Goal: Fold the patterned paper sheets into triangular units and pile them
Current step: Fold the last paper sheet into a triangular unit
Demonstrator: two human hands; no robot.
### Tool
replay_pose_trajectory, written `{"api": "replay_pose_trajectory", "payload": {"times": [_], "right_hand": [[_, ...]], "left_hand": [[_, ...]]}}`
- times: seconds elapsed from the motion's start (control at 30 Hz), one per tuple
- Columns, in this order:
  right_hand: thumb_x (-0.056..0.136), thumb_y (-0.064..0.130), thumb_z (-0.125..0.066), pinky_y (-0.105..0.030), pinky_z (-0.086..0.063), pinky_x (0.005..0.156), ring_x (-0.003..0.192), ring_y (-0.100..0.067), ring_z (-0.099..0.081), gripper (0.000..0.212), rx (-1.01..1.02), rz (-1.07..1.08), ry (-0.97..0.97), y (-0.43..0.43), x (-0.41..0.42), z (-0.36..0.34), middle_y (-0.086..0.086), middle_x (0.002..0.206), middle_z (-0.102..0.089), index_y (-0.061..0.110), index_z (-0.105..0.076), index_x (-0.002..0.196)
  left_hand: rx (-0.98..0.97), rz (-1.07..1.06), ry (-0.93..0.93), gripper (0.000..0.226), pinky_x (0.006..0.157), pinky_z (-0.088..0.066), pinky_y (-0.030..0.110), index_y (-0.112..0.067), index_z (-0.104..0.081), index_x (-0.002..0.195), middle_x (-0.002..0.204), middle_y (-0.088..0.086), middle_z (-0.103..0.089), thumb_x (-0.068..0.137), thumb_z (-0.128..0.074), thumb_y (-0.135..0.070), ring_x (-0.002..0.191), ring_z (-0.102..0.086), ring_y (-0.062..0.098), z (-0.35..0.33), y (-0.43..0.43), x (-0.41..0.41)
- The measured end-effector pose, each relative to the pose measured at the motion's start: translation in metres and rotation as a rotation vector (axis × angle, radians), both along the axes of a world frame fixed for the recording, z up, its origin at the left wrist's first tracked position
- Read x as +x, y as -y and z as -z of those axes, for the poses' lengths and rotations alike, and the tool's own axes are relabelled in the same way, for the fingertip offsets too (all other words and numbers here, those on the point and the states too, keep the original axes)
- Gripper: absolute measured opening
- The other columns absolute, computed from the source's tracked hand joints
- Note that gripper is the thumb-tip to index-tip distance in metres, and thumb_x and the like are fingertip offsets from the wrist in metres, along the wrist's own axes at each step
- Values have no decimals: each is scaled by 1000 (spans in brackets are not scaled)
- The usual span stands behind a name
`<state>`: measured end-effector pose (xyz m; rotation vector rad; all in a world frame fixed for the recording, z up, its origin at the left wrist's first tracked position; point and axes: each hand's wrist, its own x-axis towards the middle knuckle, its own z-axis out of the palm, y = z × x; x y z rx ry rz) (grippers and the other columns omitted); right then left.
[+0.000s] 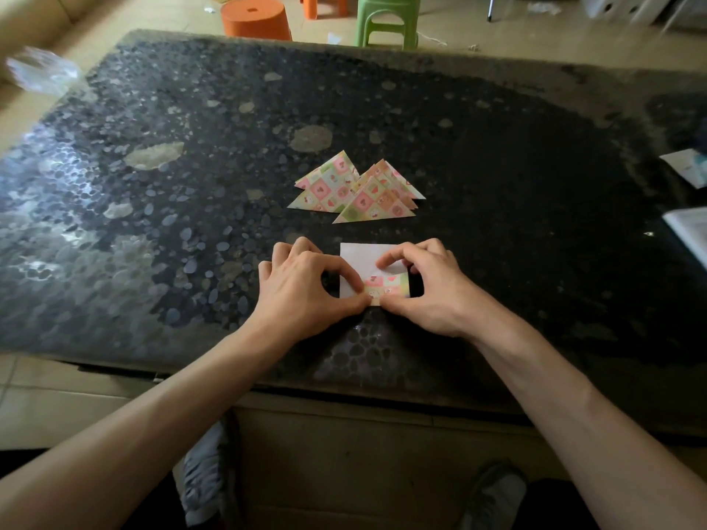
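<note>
1. Step in hand: looks like an early fold on a new paper sheet (367, 258). It is lying white side up near the front of the table (153, 223), with a patterned flap (386, 286) turning up from its near edge.
2. The left hand (306, 285) is pinching the sheet's near edge with thumb and curled forefinger, at the flap's left end.
3. The right hand (432, 288) is gripping the flap too, forefinger pressing down on the white face and thumb tucking under the near edge.
4. The pile of triangular units (355, 191) is sitting just beyond the sheet, apart from it. Several are overlapping loosely and fanning out, not stacking squarely. Exact count is unclear.
5. Next move, as I'm judging it: lining up the flap edge with the sheet and running a finger along to crease it. That is calling for one hand pinning the sheet while the other is pressing.
6. Room: bare tabletop is lying open to the left, right and beyond the pile. The table's front edge (267, 376) is lying near the wrists, so there is little room toward the body.
7. White papers (688, 231) are sitting at the far right edge, well apart from the work.
</note>
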<state>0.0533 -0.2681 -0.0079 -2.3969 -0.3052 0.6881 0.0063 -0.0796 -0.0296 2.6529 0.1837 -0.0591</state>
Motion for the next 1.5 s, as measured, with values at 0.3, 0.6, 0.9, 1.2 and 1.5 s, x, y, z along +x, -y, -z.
{"api": "replay_pose_trajectory", "payload": {"times": [0.3, 0.6, 0.9, 1.2, 1.5], "right_hand": [[88, 34, -80, -31, -41, 101, 135, -13, -38, 42, 47, 5, 17, 3, 1, -1, 8, 137, -38, 43, -58, 123], [80, 59, -79, -31, -35, 100, 132, -14, -33, 55, -87, 60, 163, 9, -3, 5, 9, 133, -39, 43, -53, 126], [81, 50, -82, -32, -31, 102, 137, -17, -30, 57, -102, 56, 77, 10, 1, 1, 8, 139, -36, 45, -49, 127], [84, 45, -82, -33, -32, 105, 136, -16, -31, 53, -69, 31, 88, 16, 2, 3, 10, 135, -35, 44, -51, 128], [81, 43, -85, -37, -36, 112, 135, -14, -33, 58, -46, 12, 51, 20, 4, 1, 11, 134, -35, 45, -52, 127]], "left_hand": [[26, -19, 11, 40, 94, -22, 35, -49, -69, 87, 108, -11, -44, 64, -73, -81, 113, -29, 12, 1, 5, 0], [59, -25, -24, 43, 96, -25, 38, -47, -71, 86, 109, -9, -44, 62, -75, -81, 121, -33, 19, 0, 7, 6], [72, -24, -20, 41, 95, -21, 35, -46, -73, 87, 114, -11, -42, 63, -77, -79, 125, -30, 18, -3, 7, 5], [55, -27, -42, 40, 96, -21, 35, -45, -73, 87, 115, -11, -41, 63, -78, -77, 127, -28, 19, -2, 8, 5], [56, -21, -69, 39, 95, -20, 35, -45, -73, 88, 116, -10, -40, 64, -78, -76, 128, -28, 20, -6, 8, 6]]}}
